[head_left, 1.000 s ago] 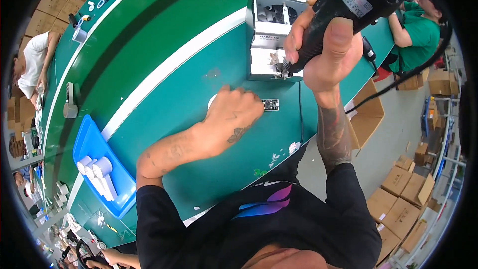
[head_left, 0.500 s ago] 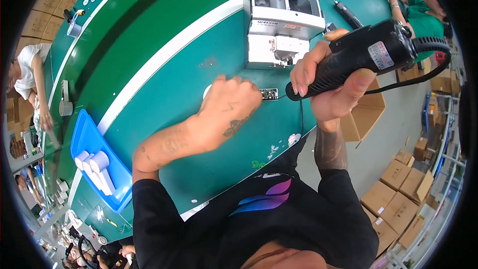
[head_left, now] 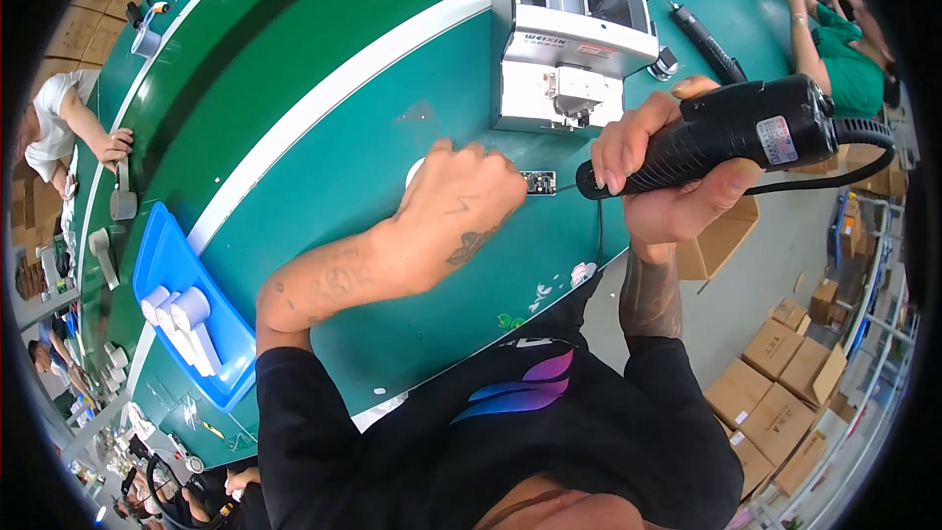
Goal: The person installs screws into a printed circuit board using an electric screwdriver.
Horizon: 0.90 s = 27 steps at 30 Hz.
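1. A circuit board (head_left: 542,183) lay between the left hand (head_left: 467,188) and the screwdriver (head_left: 716,142) in the right hand (head_left: 667,213);
2. behind the board stood a machine (head_left: 569,34), another tool (head_left: 705,42) rightward;
3. left of both hands sat a tray (head_left: 169,253), handled pieces (head_left: 191,309) inside.

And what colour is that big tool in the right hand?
The tool is black, with a whitish label; it shows best in the head view.

Right grip (head_left: 672,218) holds black screwdriver (head_left: 724,135), perhaps touching circuit board (head_left: 541,183)
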Motion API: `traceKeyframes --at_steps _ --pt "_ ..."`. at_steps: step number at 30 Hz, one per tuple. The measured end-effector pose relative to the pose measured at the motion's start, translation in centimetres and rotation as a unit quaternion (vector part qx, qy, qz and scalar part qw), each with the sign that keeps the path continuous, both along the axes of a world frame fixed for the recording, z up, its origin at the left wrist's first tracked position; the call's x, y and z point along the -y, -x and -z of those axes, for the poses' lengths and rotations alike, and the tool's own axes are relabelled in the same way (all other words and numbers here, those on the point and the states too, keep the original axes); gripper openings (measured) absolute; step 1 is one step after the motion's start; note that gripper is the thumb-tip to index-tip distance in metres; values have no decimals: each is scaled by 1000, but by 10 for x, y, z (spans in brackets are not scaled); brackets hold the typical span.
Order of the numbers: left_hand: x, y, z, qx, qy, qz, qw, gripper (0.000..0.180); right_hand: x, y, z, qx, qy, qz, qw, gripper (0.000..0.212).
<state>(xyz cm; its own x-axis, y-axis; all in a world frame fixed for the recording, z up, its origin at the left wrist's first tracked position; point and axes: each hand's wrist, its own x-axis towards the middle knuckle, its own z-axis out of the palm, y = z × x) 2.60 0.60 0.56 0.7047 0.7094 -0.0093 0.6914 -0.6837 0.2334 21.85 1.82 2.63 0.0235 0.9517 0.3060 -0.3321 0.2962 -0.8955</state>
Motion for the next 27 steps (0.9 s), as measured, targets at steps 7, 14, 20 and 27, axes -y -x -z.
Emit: traceKeyframes --at_steps 7,14,20,27 --pt "-2 0 1 -11 2 9 1000 9 -1 -6 4 -35 -21 -57 998 84" --pt "-1 0 -3 -12 10 6 1000 7 4 -1 4 11 -12 -26 1000 83" --pt "-1 0 -7 -56 34 26 998 4 9 1 20 8 -111 -59 992 81" --pt "-2 4 -4 10 2 47 999 5 14 2 22 -17 -102 -35 994 81"
